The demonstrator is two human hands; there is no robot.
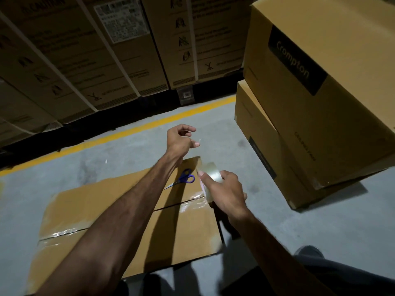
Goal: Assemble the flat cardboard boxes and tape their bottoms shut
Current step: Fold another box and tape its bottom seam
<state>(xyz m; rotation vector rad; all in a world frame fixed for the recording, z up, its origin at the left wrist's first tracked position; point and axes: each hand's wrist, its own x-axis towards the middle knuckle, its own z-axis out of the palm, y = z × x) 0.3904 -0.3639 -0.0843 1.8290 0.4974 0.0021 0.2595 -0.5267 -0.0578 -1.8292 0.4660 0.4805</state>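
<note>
A brown cardboard box (102,212) stands on the floor in front of me, its flaps closed and a strip of clear tape running along the middle seam. My right hand (224,193) grips a roll of clear tape (210,173) over the box's right edge. My left hand (181,138) is raised beyond the box's far edge, thumb and fingers pinching the pulled-out end of the clear tape (197,143). Blue-handled scissors (183,178) lie on the box top near its far right corner.
Two assembled brown boxes (320,99) are stacked on the right, the upper one tilted. A wall of strapped cartons (96,50) runs along the back behind a yellow floor line (128,131). Grey concrete floor surrounds the box. My dark trouser leg (333,272) is at bottom right.
</note>
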